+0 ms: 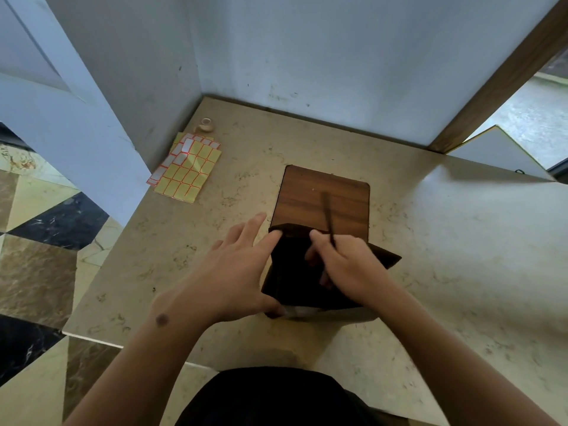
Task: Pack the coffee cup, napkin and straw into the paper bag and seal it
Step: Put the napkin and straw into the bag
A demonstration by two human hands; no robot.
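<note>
Near edge first: left hand (233, 272) brackets the paper bag (292, 278) from the side. Thumb sits low at the near corner, index fingertip on the far rim, other fingers splayed and open, not wrapped around anything. Looks like a brace to keep the mouth spread and the bag upright while the other hand loads it.

Right hand (347, 265) is over and partly inside the mouth, fingers pinched closed on the straw (328, 216). The straw's upper end sticks out past the knuckles, angled away from the person; my read is it's being fed in tip-down.

Bag is dark brown, standing on the worktop (461, 241), mouth open, interior too dark to see. Cup and napkin aren't visible anywhere on the worktop, so probably inside already, but can't confirm. A pale strip shows at the bag's near bottom edge; can't tell what it is.

Just behind the bag: wood-grain board (322, 198), lying flat.

Far left corner by the wall: yellow label sheets (187, 170) and a small tape roll (206, 124), well apart from the bag. Likely staged for sealing, untouched.
</note>
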